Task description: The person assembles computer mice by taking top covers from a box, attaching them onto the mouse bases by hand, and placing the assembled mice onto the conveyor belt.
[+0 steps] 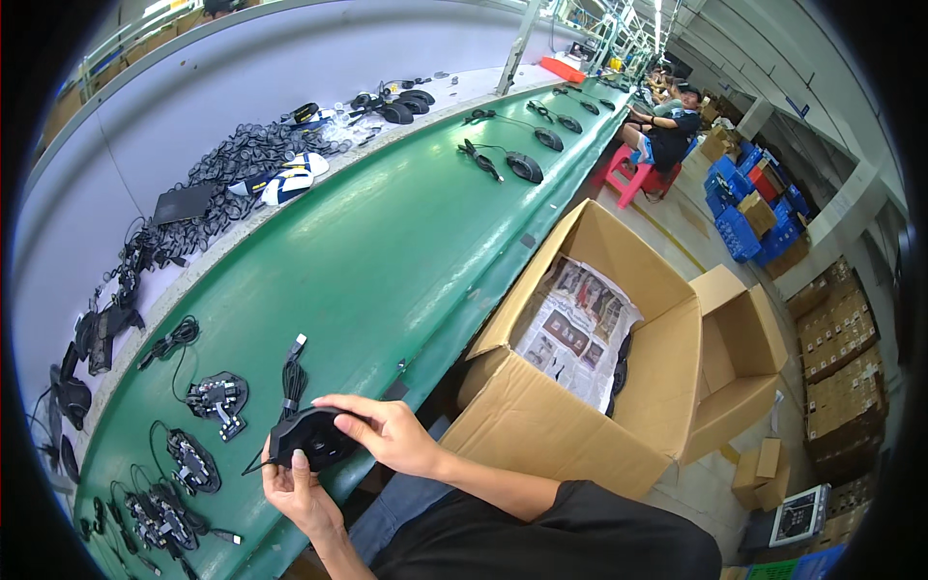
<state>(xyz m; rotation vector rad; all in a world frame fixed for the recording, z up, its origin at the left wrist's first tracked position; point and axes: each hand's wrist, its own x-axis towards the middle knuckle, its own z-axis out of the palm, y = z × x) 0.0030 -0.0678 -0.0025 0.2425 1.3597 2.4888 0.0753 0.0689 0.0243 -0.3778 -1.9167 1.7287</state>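
A black computer mouse is held between my two hands over the near edge of the green conveyor belt. My left hand grips its lower side, with the thumb on the dark face. From the right, my right hand closes on the other side, thumb and fingers pressed on the casing. Just beyond the mouse lies a bundled black cable with a USB plug. To the left sit opened mice with bare circuit boards, one mouse farther off and another mouse nearer, plus several more toward the lower left.
At my right stands an open cardboard box with newspaper inside. A heap of small black parts covers the side ledge, with white-and-navy gloves on it. Finished-looking mice lie farther along the belt. A co-worker sits on a pink stool.
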